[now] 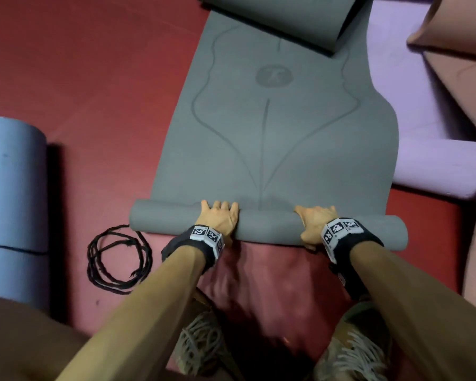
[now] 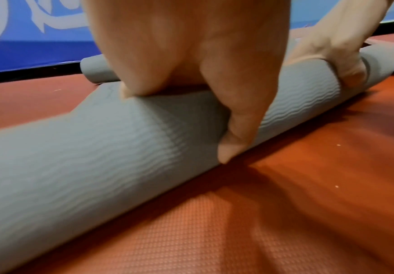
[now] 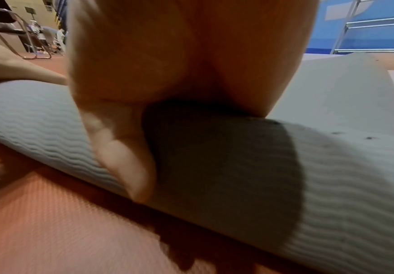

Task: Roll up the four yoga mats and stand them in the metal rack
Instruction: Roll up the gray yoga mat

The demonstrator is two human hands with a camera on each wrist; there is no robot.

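Observation:
A grey yoga mat (image 1: 275,138) lies flat on the red floor, and its near end is wound into a thin roll (image 1: 267,226). My left hand (image 1: 220,215) grips the roll left of centre, fingers over the top and thumb on the near side. My right hand (image 1: 315,224) grips it the same way further right. The left wrist view shows my left hand (image 2: 191,55) pressing into the ribbed roll (image 2: 97,157). In the right wrist view my right hand (image 3: 167,55) wraps the roll (image 3: 332,176). The mat's far end (image 1: 286,17) curls up.
A rolled blue mat (image 1: 11,210) lies at the left, with a coiled black cord (image 1: 118,259) beside it. A lilac mat (image 1: 437,169), partly rolled, and a pink mat (image 1: 465,64) lie to the right. My shoes (image 1: 201,350) stand just behind the roll. Metal bars (image 3: 367,24) stand far off.

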